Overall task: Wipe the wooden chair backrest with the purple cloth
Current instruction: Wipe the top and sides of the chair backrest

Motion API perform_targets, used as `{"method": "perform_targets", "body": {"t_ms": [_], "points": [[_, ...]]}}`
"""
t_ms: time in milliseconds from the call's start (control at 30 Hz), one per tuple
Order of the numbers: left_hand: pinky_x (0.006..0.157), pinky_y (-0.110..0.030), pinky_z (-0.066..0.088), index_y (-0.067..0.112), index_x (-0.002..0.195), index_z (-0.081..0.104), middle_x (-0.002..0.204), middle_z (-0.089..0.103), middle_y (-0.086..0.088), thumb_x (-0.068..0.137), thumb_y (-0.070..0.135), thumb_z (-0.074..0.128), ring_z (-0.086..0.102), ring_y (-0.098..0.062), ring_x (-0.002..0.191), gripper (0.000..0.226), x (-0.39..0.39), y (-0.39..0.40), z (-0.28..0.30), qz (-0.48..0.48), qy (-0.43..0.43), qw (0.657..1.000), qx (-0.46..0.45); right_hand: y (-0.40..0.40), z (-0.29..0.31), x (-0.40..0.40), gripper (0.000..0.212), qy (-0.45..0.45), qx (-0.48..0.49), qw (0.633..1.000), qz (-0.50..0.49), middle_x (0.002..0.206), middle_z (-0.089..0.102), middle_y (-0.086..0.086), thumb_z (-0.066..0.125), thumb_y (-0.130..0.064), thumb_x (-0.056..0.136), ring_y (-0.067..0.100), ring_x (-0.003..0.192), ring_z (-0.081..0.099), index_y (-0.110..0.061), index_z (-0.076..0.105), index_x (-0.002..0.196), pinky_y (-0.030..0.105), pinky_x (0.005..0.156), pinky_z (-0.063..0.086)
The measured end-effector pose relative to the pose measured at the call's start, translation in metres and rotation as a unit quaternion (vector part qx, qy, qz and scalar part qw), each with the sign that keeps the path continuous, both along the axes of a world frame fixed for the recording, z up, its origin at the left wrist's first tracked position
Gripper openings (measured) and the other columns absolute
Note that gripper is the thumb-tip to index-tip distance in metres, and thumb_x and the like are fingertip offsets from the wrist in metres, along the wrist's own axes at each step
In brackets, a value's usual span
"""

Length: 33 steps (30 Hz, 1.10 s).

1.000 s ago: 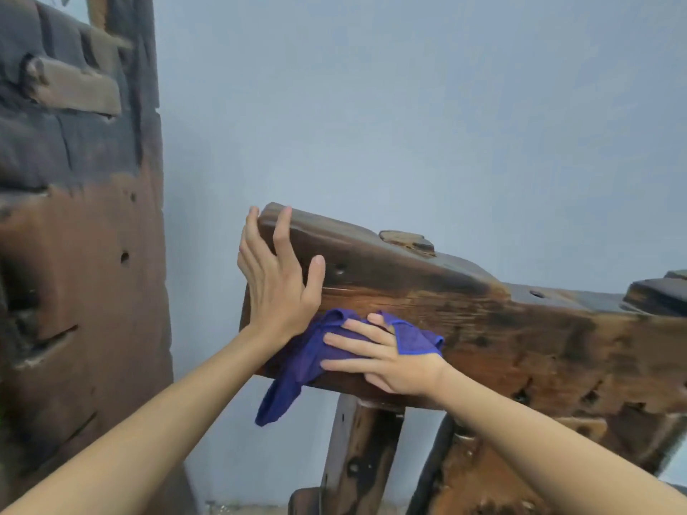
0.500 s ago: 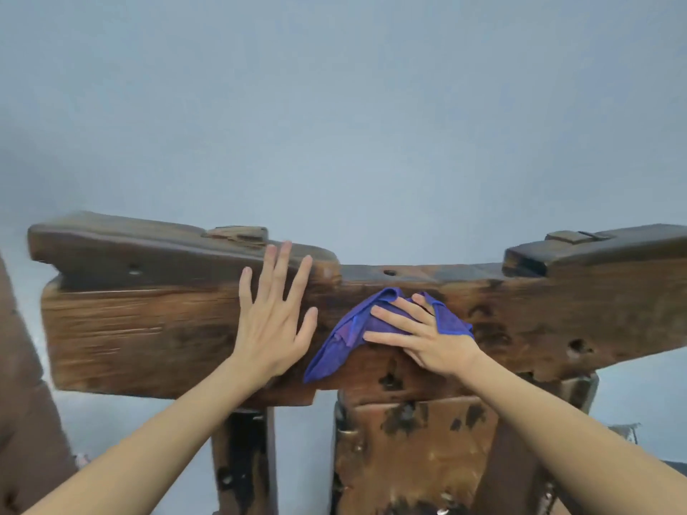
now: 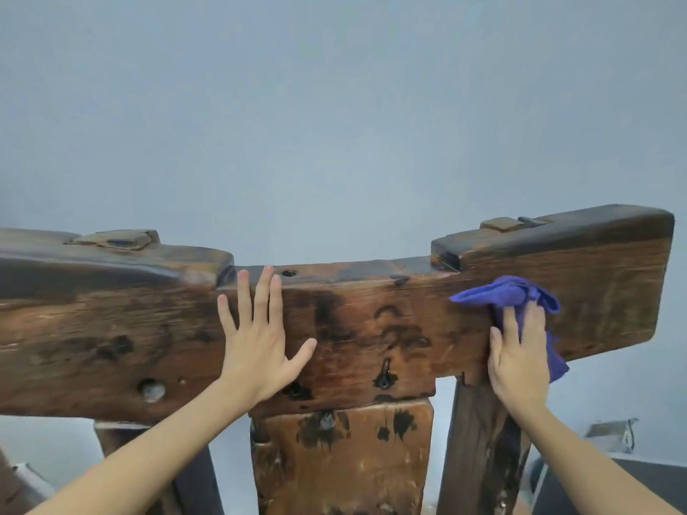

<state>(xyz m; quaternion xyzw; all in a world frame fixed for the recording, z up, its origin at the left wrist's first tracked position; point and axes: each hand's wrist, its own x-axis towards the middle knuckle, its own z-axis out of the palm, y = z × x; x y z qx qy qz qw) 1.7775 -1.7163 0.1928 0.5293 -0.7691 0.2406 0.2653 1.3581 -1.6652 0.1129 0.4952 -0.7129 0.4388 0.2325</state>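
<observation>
Wiping is underway: the right hand [image 3: 518, 362] presses the purple cloth [image 3: 513, 297] against the backrest [image 3: 371, 328], right of the flat, spread left hand [image 3: 260, 351] (bracing). Next stroke probably needs steady pressure toward the end.

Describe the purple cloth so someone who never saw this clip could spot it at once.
Find the wide wooden backrest spanning the view before the blue-grey wall. Follow its front face toward the right end, where the right hand presses flat. The purple cloth bunches under that hand, the only vivid, soft thing against the dark wood.
</observation>
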Motion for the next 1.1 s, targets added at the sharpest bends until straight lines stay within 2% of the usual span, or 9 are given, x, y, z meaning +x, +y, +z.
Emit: {"method": "perform_targets", "body": {"t_ms": [100, 333, 433, 567, 733, 933, 1000, 1067, 1100], "points": [[0.117, -0.071, 0.001, 0.002, 0.161, 0.006, 0.172, 0.001, -0.014, 0.083, 0.078, 0.041, -0.013, -0.042, 0.156, 0.113, -0.005, 0.007, 0.002, 0.003, 0.0, 1.0, 0.011, -0.005, -0.019, 0.037, 0.053, -0.167, -0.042, 0.984, -0.046, 0.169, 0.012, 0.019, 0.03, -0.03, 0.11, 0.04, 0.155, 0.013, -0.016, 0.019, 0.16, 0.057, 0.119, 0.031], [0.124, -0.051, 0.0, 0.027, 0.158, 0.024, 0.167, 0.022, 0.007, 0.095, 0.065, 0.021, 0.001, -0.017, 0.157, 0.074, -0.002, 0.033, 0.029, -0.091, 0.165, 0.979, 0.084, -0.006, -0.05, 0.147, 0.056, -0.281, -0.034, 0.959, 0.006, 0.157, 0.039, 0.026, 0.029, -0.037, 0.109, 0.044, 0.145, 0.036, -0.008, 0.029, 0.157, 0.052, 0.118, 0.033], [0.123, -0.052, 0.0, 0.034, 0.158, 0.023, 0.168, 0.02, 0.015, 0.1, 0.057, 0.014, 0.003, -0.011, 0.157, 0.064, 0.02, 0.037, 0.038, -0.105, 0.11, 0.984, 0.092, -0.007, -0.058, 0.194, 0.053, -0.268, -0.029, 0.962, 0.035, 0.149, 0.048, 0.029, 0.04, -0.027, 0.106, 0.048, 0.138, 0.043, -0.003, 0.037, 0.154, 0.054, 0.112, 0.038], [0.122, -0.057, -0.006, 0.041, 0.159, 0.021, 0.171, 0.01, 0.016, 0.101, 0.055, 0.013, -0.008, -0.009, 0.158, 0.06, 0.057, 0.037, 0.038, -0.094, 0.071, 0.989, 0.084, -0.008, -0.067, 0.247, 0.057, -0.2, -0.011, 0.978, 0.057, 0.156, 0.04, 0.027, 0.035, -0.031, 0.106, 0.044, 0.146, 0.035, 0.0, 0.037, 0.154, 0.052, 0.122, 0.028], [0.121, -0.056, -0.012, 0.05, 0.158, 0.013, 0.17, -0.01, 0.02, 0.101, 0.055, 0.008, -0.02, -0.012, 0.156, 0.057, 0.131, 0.045, 0.02, -0.064, 0.078, 0.991, 0.089, -0.008, -0.075, 0.333, 0.057, -0.177, 0.011, 0.979, 0.102, 0.149, 0.049, 0.029, 0.029, -0.034, 0.108, 0.044, 0.141, 0.042, 0.002, 0.046, 0.149, 0.031, 0.127, 0.005], [0.124, -0.058, -0.005, 0.047, 0.159, 0.011, 0.17, -0.009, 0.017, 0.099, 0.057, -0.001, -0.014, -0.016, 0.158, 0.062, 0.272, 0.042, 0.022, 0.027, 0.098, 0.99, 0.094, -0.009, -0.066, 0.468, 0.051, -0.257, 0.081, 0.936, 0.225, 0.155, 0.045, 0.022, 0.036, -0.028, 0.109, 0.04, 0.144, 0.042, -0.005, 0.04, 0.154, 0.05, 0.118, 0.036], [0.125, -0.057, -0.003, 0.046, 0.159, 0.01, 0.17, -0.008, 0.015, 0.099, 0.059, -0.001, -0.013, -0.018, 0.158, 0.063, 0.321, 0.043, 0.026, 0.044, 0.085, 0.991, 0.09, -0.009, -0.056, 0.515, 0.053, -0.232, 0.113, 0.929, 0.264, 0.155, 0.047, 0.02, 0.031, -0.034, 0.11, 0.036, 0.144, 0.044, -0.006, 0.043, 0.153, 0.038, 0.116, 0.042], [0.126, -0.056, 0.001, 0.045, 0.16, 0.011, 0.171, -0.007, 0.013, 0.101, 0.057, 0.003, -0.013, -0.019, 0.158, 0.06, 0.361, 0.045, 0.029, 0.036, 0.077, 0.993, 0.085, -0.012, -0.053, 0.554, 0.065, -0.23, 0.143, 0.912, 0.307, 0.158, 0.046, 0.005, 0.021, -0.06, 0.105, 0.023, 0.144, 0.044, -0.023, 0.035, 0.158, 0.006, 0.105, 0.033], [0.127, -0.055, 0.004, 0.045, 0.16, 0.011, 0.171, -0.005, 0.013, 0.103, 0.055, 0.006, -0.012, -0.019, 0.158, 0.058, 0.38, 0.046, 0.03, 0.027, 0.076, 0.993, 0.082, -0.016, -0.054, 0.574, 0.076, -0.232, 0.178, 0.898, 0.329, 0.157, 0.044, -0.002, 0.011, -0.073, 0.097, 0.018, 0.142, 0.044, -0.031, 0.029, 0.158, 0.002, 0.097, 0.029]]}}
